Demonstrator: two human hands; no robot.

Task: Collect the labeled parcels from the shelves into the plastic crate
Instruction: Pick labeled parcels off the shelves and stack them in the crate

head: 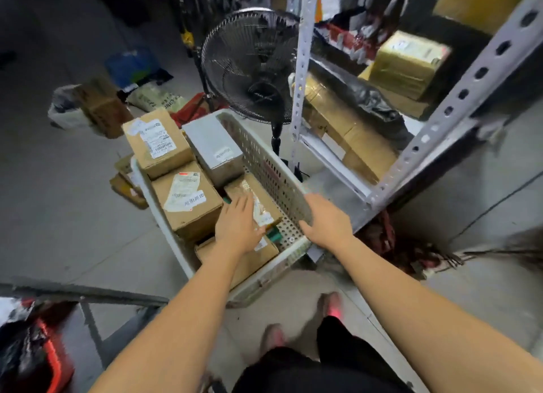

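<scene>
Packing step, by the look of it. Presses the left grip (pixel 238 225) flat, fingers straight, on a taped parcel (pixel 249 187) lying low inside the plastic crate (pixel 264 163), beside taller labelled boxes (pixel 188 198). Hooks the right grip (pixel 326 219) over the crate's right rim, fingers seemingly folded round it, steadying. Keeps to the floor, just beside the metal shelves (pixel 302 69), with little room left inside. Leaves more on the shelves, among them a gold-taped parcel (pixel 408 60). Calls next, probably, for freeing both grips, reaching right to a shelf, and finding a gap among tight-packed boxes.
</scene>
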